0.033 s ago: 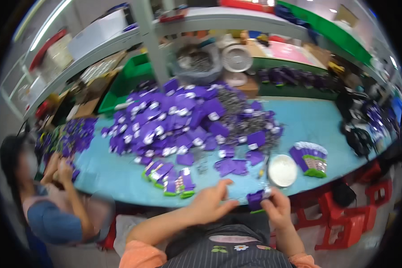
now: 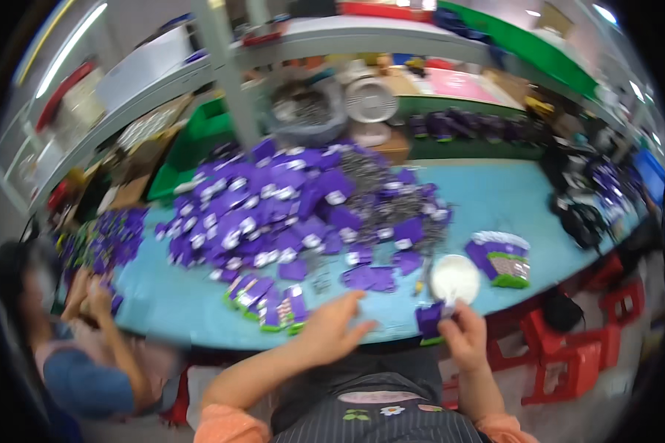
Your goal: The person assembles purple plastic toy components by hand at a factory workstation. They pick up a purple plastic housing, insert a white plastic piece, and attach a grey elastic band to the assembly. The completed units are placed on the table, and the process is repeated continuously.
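Note:
My right hand [image 2: 462,334] grips a small purple packet [image 2: 428,320] near the front edge of the light blue table [image 2: 495,199]. My left hand [image 2: 332,326] is stretched forward over the table with fingers apart, holding nothing, close to loose purple packets [image 2: 369,277]. A big heap of purple packets [image 2: 288,203] mixed with small metal parts covers the table's middle. A short row of packets [image 2: 266,301] lies to the left of my left hand. A round white dish [image 2: 454,279] stands just beyond my right hand.
A stack of purple and green packets [image 2: 502,260] lies right of the dish. A co-worker [image 2: 74,332] sits at the left with another purple pile [image 2: 103,240]. Grey bowls [image 2: 310,111], a green crate [image 2: 199,140] and shelves stand behind. Red stools [image 2: 569,354] stand on the right.

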Demonstrator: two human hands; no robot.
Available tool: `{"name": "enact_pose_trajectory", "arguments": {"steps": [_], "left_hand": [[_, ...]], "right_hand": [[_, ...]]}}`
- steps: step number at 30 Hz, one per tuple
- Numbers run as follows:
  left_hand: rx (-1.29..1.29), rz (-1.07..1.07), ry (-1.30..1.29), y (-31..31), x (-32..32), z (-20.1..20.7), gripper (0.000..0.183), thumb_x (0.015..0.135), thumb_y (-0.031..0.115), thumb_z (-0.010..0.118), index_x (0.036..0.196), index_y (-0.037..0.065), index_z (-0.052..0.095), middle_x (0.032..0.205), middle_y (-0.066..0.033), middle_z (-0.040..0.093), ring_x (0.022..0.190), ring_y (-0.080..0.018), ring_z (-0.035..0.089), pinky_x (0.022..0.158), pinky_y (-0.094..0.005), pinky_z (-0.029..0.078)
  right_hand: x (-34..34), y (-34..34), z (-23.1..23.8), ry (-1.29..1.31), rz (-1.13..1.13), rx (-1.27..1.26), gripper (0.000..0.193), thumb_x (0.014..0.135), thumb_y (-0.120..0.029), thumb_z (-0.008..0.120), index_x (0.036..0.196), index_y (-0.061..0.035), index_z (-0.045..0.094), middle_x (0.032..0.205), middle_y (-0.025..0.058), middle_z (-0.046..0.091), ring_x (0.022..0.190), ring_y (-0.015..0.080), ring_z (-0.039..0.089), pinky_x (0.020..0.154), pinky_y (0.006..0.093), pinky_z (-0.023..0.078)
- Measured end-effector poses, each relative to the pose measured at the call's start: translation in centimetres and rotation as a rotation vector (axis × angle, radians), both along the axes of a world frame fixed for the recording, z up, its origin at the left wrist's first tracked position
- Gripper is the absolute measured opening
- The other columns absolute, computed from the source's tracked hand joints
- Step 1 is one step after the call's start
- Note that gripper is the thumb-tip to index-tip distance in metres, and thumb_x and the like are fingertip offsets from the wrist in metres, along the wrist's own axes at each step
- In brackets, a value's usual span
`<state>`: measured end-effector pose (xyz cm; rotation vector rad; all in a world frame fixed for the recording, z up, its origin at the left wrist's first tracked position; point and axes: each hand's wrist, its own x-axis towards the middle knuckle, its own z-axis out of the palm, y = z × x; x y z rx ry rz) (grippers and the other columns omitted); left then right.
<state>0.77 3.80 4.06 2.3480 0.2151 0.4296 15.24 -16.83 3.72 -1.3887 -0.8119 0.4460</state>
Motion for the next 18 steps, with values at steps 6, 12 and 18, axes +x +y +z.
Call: {"name": "enact_pose_trajectory", "arguments": {"steps": [6,12,18], "left_hand": [[0.675,-0.119,0.098,8.5,5.6,-3.6,0.022,0.073,0.01,0.056,0.094,0.003,0.057,0.086,-0.0131,0.06,0.08,-0.0292,0.06,0.068,-0.0425,0.048],[1.097,-0.318,0.044,9.3,8.5,-4.1,0.018,0.075,0.012,0.052,0.089,0.003,0.058,0.086,-0.0073,0.055,0.076,-0.02,0.055,0.064,-0.0307,0.042],[1.168,-0.342,-0.007,9.8,6.6,-3.9,0.021,0.077,0.014,0.052,0.092,0.002,0.059,0.086,-0.0049,0.054,0.078,-0.0169,0.053,0.066,-0.0288,0.041]], "right_hand": [[12.3,-1.1,1.8,-0.298,-0.439,-0.021,0.009,0.081,-0.002,0.059,0.088,0.0016,0.055,0.073,0.0013,0.055,0.07,0.007,0.051,0.06,0.0239,0.041],[16.0,-1.1,-3.1,-0.771,-0.486,-0.502,0.02,0.067,-0.01,0.071,0.077,-0.0023,0.056,0.068,0.0131,0.054,0.064,0.0305,0.053,0.059,0.039,0.042],[15.5,-0.7,-4.6,-1.0,-0.605,-0.464,0.029,0.058,-0.013,0.077,0.078,-0.0047,0.057,0.082,0.0134,0.053,0.082,0.033,0.051,0.07,0.0432,0.04]]}}
